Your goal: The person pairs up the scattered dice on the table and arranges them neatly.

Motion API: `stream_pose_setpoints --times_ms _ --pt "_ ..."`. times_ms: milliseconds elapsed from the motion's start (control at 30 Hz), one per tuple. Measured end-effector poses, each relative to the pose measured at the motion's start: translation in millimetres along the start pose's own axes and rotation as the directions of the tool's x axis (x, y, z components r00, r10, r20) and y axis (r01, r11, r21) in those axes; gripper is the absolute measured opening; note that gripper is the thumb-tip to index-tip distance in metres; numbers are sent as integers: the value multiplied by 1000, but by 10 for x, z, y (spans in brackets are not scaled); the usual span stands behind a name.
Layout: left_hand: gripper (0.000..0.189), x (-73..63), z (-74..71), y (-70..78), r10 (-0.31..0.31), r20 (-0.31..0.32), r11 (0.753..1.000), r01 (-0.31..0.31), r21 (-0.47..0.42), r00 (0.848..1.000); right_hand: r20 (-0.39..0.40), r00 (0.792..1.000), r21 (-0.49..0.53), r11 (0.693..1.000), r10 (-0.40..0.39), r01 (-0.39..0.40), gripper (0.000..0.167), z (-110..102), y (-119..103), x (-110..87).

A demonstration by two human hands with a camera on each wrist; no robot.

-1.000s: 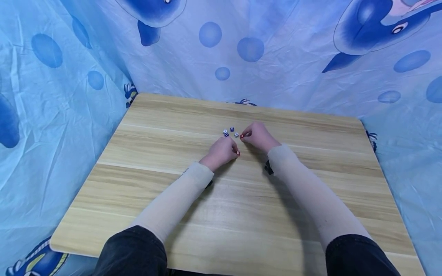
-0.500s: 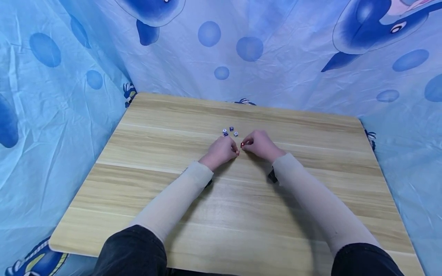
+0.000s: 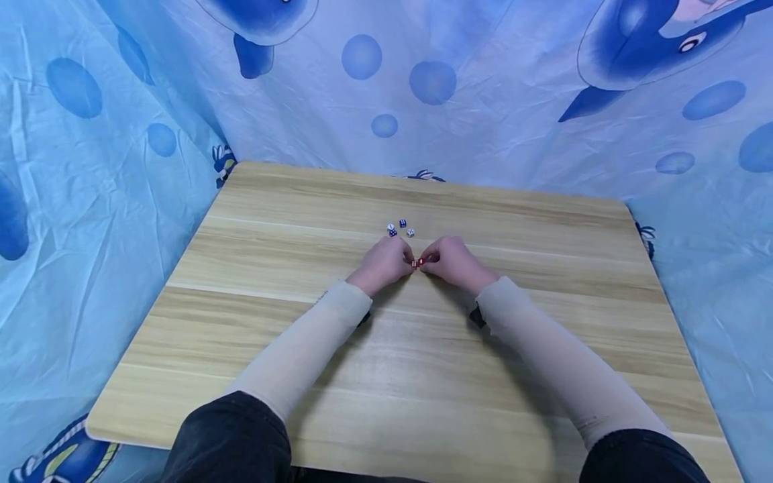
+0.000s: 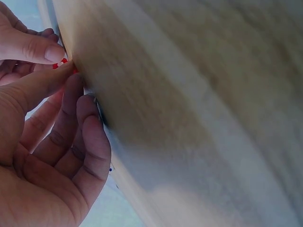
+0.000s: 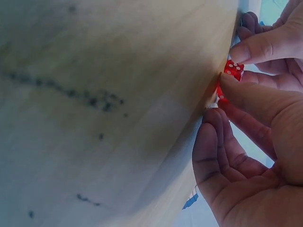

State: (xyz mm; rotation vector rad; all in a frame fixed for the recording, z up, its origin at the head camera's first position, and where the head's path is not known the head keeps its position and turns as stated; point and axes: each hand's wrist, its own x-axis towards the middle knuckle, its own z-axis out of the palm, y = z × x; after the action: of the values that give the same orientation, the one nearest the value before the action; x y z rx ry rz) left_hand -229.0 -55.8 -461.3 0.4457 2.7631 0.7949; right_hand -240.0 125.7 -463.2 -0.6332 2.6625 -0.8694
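Near the middle of the table, my left hand [image 3: 386, 261] pinches a red die [image 3: 414, 264] between thumb and fingertips. My right hand [image 3: 451, 261] pinches another red die [image 3: 421, 261] just to its right. The two dice are side by side, close to the tabletop; whether they touch is hard to tell. In the right wrist view, white dots show on the left hand's red die [image 5: 234, 70]. The right thumb partly covers the other red die [image 5: 220, 92]. In the left wrist view, fingers hide most of both dice.
Just beyond the left hand lie two white dice, one white die [image 3: 410, 233] nearer the right hand, and two blue dice, one blue die [image 3: 402, 223] farthest back. The light wood table [image 3: 386, 402] is surrounded by blue curtains [image 3: 290, 121] with sea-animal prints.
My right hand has drawn its red die toward me, from near the white die to beside the left hand's die. The left hand has kept its place and its grip.
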Motion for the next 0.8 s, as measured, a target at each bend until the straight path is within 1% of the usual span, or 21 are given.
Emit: stream_pose_setpoints --times_ms 300,400,633,800 --pt "4 9 8 -3 -1 -4 1000 1 5 1000 -6 1000 -16 1000 17 -17 12 31 16 1" --pt "6 12 4 -5 -1 -7 1000 1 8 1000 -1 1000 -11 1000 13 -13 12 30 7 -7" --pt "7 16 6 0 -7 -10 1000 7 1 1000 11 999 5 1000 30 -30 13 23 -30 -27" --pt "7 18 8 7 -6 -10 1000 6 7 1000 10 1000 -1 1000 23 -23 13 23 -32 -33"
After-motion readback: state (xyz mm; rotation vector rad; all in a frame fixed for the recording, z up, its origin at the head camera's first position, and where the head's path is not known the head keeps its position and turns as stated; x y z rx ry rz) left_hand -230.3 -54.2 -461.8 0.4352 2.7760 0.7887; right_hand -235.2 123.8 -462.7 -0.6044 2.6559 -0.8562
